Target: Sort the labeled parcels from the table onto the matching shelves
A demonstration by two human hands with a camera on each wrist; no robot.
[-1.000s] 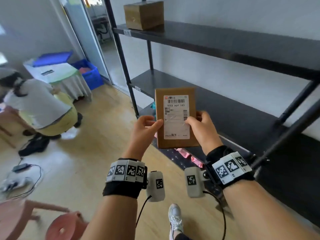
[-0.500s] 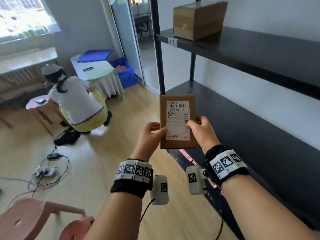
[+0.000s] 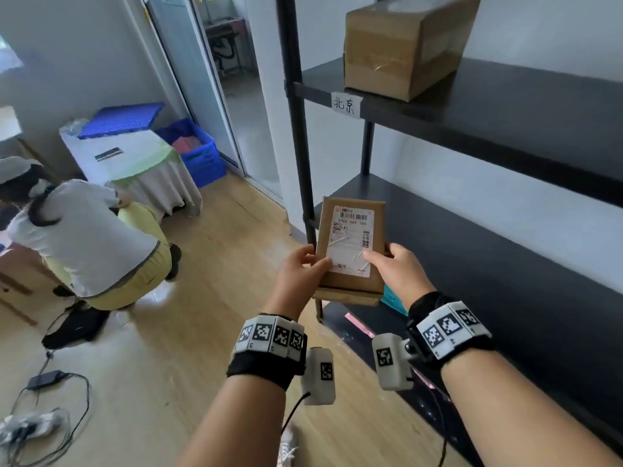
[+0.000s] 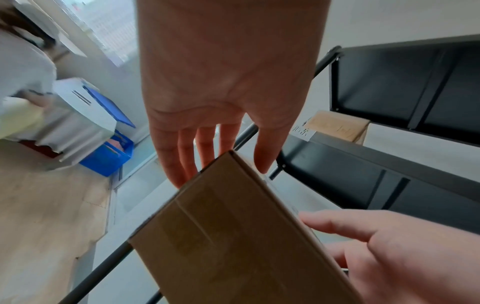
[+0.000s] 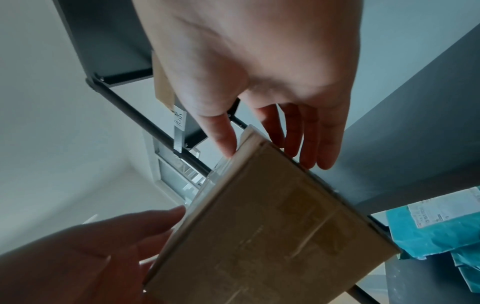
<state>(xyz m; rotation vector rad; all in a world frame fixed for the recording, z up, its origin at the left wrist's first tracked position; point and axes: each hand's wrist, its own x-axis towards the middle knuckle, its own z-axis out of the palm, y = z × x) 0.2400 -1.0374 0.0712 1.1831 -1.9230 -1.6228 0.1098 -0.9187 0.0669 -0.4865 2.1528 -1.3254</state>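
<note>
I hold a flat brown cardboard parcel (image 3: 350,210) (image 4: 233,236) (image 5: 272,236) upright in front of the black shelf rack, with its white shipping label (image 3: 352,244) facing me. My left hand (image 3: 305,266) (image 4: 223,144) pinches its lower left edge, thumb on the front and fingers behind. On the lower right edge my right hand (image 3: 391,264) (image 5: 270,131) pinches it the same way. The upper shelf (image 3: 505,106) bears a white tag (image 3: 346,104) with handwritten characters and carries a taped brown box (image 3: 401,45). Behind the parcel lies the bare middle shelf (image 3: 472,251).
The rack's black corner post (image 3: 296,129) stands just left of the parcel. Teal parcels (image 5: 436,226) lie on the lowest shelf. A person (image 3: 84,237) crouches on the wooden floor at left, near a cloth-covered table (image 3: 135,163) and a blue crate (image 3: 199,153). Cables (image 3: 43,399) lie at lower left.
Both hands keep their hold on the parcel. My view has swung up and closer to the rack's left end, so the upper shelf's tag and brown box now loom large.
</note>
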